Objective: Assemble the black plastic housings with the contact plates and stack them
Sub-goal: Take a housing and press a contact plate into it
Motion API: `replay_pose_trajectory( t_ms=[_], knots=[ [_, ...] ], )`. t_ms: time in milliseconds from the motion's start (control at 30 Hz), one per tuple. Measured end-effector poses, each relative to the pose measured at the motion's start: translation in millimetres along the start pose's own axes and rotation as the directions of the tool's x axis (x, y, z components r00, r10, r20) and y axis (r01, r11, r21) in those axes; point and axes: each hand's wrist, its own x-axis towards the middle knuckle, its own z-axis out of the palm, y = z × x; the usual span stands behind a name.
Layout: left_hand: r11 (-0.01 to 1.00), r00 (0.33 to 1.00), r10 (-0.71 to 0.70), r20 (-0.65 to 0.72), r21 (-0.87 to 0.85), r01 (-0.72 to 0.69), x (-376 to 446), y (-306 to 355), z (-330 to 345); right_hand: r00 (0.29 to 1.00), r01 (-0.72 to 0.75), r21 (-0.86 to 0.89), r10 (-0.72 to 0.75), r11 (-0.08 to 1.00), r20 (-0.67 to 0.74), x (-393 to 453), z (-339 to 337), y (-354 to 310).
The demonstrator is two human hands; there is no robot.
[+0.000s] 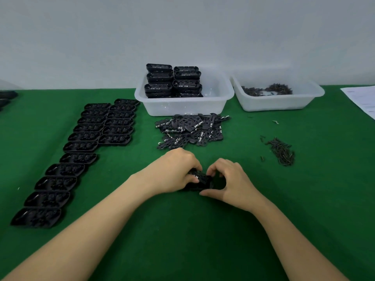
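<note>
A black plastic housing [202, 182] with a contact plate on it lies on the green table [182, 230] between my hands. My left hand [174, 171] grips its left end, fingers curled over the top. My right hand [229, 179] pinches its right end between thumb and fingers. Much of the housing is hidden by my fingers. A loose pile of contact plates [190, 129] lies just beyond my hands. Two overlapping rows of housings [81, 149] run down the left side of the table. More housings [172, 81] are stacked in a clear tub [221, 98].
A second clear tub [280, 98] at the back right holds small dark metal parts. A heap of dark screws [281, 151] lies to the right of my hands. White paper [363, 100] sits at the far right edge. Dark parts [6, 98] show at the far left.
</note>
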Motion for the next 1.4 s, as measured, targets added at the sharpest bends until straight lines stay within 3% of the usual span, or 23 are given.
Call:
replay_pose_trajectory(
  t_ms=[133, 267, 433, 500, 867, 1233, 1400],
  knots=[
    [0.999, 1.000, -0.020, -0.005, 0.038, 0.020, -3, -2, -3, 1.000, -0.017, -0.032, 0.017, 0.999, -0.003, 0, 1, -1],
    [0.991, 0.994, 0.017, -0.106, 0.130, -0.003, -10, -2, 8, 1.000, -0.013, -0.041, 0.013, 0.999, -0.002, 1, 2, -2],
    [0.969, 0.972, -0.115, -0.203, -0.239, 0.065, -24, -8, 24, 1.000, -0.006, -0.057, 0.007, 0.998, 0.003, 1, 3, -3],
    [0.961, 0.966, -0.131, -0.223, -0.269, 0.068, -27, -8, 27, 1.000, -0.005, -0.058, 0.005, 0.998, 0.004, 0, 3, -3],
    [0.983, 0.878, -0.184, -0.442, -0.105, 0.153, -55, -11, 39, 1.000, 0.010, -0.054, -0.011, 0.998, -0.012, 0, 5, 0],
    [0.997, 0.829, -0.061, -0.556, 0.009, 0.080, -57, -4, 60, 1.000, 0.020, -0.062, -0.021, 0.998, -0.022, -1, 5, 0],
    [0.999, 0.850, -0.048, -0.524, -0.022, 0.043, -59, -7, 60, 0.999, 0.021, -0.056, -0.023, 0.998, -0.036, -1, 5, 0]
  ],
)
